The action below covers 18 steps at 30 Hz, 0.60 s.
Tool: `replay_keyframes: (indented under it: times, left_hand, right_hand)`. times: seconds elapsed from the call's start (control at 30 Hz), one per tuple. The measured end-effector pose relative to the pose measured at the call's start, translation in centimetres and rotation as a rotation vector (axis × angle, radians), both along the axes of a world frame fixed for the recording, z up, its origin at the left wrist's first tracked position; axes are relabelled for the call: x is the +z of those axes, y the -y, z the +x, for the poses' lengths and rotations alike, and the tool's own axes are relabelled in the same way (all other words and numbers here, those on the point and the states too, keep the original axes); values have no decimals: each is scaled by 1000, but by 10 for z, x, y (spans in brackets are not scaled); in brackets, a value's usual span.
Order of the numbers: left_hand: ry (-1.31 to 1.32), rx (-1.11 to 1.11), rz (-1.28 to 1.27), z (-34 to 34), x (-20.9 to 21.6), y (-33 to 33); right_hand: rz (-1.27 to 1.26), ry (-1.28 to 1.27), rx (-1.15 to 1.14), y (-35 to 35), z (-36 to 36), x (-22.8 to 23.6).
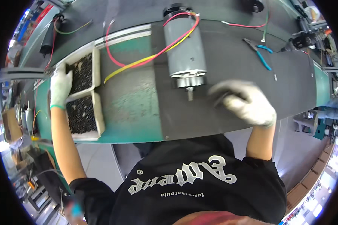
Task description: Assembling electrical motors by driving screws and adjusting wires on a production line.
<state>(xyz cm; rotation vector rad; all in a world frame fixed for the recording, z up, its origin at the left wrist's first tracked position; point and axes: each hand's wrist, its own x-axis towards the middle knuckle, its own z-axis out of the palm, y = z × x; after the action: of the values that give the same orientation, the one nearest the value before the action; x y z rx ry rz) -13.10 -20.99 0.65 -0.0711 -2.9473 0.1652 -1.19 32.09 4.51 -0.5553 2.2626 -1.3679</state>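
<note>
My left hand (61,85), in a white glove with a green cuff, reaches into the far parts bin (97,67) at its left side. Small black pieces, too small to name, fill this bin, and the fingertips are hidden. A grey cylindrical motor (184,47) lies at the middle of the bench, its toothed end and shaft pointing toward me. Red and yellow wires (154,57) run from its far end across to the left. Right of the shaft, my gloved right hand (249,103) hovers above the dark mat with curved fingers, smeared by motion.
A second bin (98,116) of black pieces sits nearer me. Blue-handled pliers (262,55) and a power screwdriver (304,40) are at the far right. Loose wires (248,26) and another dark cylinder (256,6) lie along the back. A metal bar (22,73) juts in from the left.
</note>
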Motion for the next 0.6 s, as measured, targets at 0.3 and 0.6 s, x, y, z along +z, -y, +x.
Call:
replay_keyframes:
  times: [0.3, 0.6]
  left_hand:
    - [67, -7, 97, -11, 9, 5]
    - [-20, -244, 1754, 100, 68, -126]
  right_hand:
    - [-90, -814, -970, -226, -88, 5]
    - [-340, -414, -722, -194, -97, 20]
